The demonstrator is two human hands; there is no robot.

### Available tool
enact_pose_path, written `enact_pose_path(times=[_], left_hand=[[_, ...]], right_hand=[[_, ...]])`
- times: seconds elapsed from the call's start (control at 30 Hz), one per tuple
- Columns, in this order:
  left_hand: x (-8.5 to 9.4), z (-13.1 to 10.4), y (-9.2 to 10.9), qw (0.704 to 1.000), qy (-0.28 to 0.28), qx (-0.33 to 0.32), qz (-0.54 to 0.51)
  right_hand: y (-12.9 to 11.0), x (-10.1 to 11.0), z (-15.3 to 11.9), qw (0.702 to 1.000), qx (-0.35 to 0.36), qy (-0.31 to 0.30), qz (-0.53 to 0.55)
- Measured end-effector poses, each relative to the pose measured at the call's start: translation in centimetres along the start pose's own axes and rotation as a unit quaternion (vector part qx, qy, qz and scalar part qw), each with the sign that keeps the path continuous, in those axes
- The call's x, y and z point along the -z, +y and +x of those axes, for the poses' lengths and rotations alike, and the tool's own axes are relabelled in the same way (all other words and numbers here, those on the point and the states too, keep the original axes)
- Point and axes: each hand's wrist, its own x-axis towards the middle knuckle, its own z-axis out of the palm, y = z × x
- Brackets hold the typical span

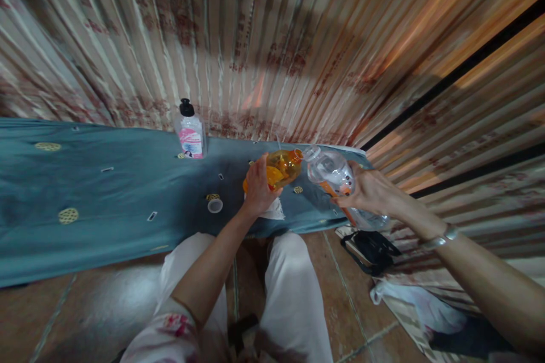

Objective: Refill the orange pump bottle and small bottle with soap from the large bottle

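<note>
My left hand (259, 187) is wrapped round an orange see-through bottle (284, 168), tilted so its open mouth points right. My right hand (361, 188) grips a larger clear plastic bottle (328, 169) with an orange band, its neck leaning toward the left. The two mouths meet or nearly meet above the cloth; whether they touch I cannot tell. Below my left hand lies a crumpled white tissue (275, 210). Left of it, a small round white cap or lid (215, 205) rests on the cloth.
A clear pump bottle (191, 135) with a black top and pink label stands at the back. Teal patterned cloth (128, 193) covers the low surface, with a pleated curtain (238, 39) behind. On the tiled floor at right are a black bag (372, 252) and a white plastic bag (426, 303).
</note>
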Motion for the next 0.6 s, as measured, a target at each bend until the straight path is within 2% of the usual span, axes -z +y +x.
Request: enact_pose_path(times=[0.6], left_hand=[[-0.10, 0.00, -0.04, 1.000, 0.000, 0.005, 0.006]], right_hand=[[0.17, -0.09, 0.07, 1.000, 0.007, 0.007, -0.010]])
